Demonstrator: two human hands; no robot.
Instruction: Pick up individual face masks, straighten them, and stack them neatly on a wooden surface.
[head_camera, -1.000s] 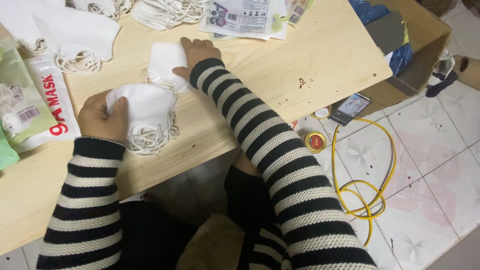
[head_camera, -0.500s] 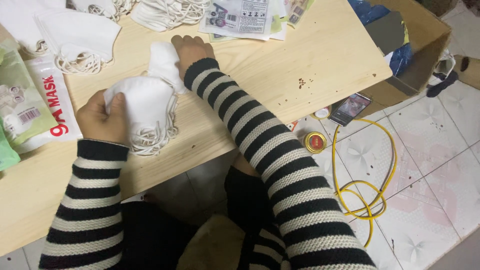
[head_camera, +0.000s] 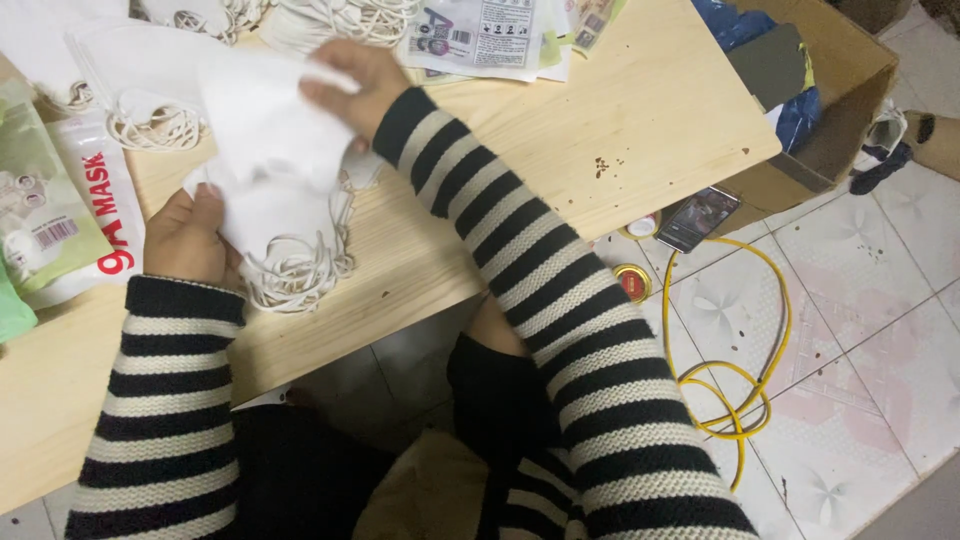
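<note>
My left hand presses on a stack of white face masks with looped ear cords, lying on a pale wooden table. My right hand is raised over the stack, fingers shut on one white mask that hangs lifted above the pile. Both arms wear black-and-white striped sleeves.
More white masks and cords lie at the table's back left. Green-and-white mask packets sit at the left, printed packets at the back. A cardboard box, a phone, a small tin and a yellow cable are on the tiled floor.
My right hand has taken one mask from beyond the stack and lifted it up and to the left over the pile. The left hand stays on the stack.
</note>
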